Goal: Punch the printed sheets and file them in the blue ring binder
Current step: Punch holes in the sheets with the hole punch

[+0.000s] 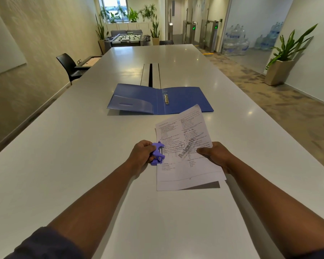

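Left hand (141,155) is gripping the purple hole punch (158,154) against the left edge of the printed sheets (187,152), whose right side the right hand (214,156) is pinching; beyond both hands, the blue ring binder (160,99) is lying open on the tabletop (64,146).

Both arms stretched toward 12 o'clock. Left hand (141,153) curled in grip, fingers closed. Right hand (214,156) pinching, thumb on top.

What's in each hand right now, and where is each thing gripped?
Left hand grips the purple punch by its handle end, at the sheets' left edge. Right hand pinches the sheets at their right edge.
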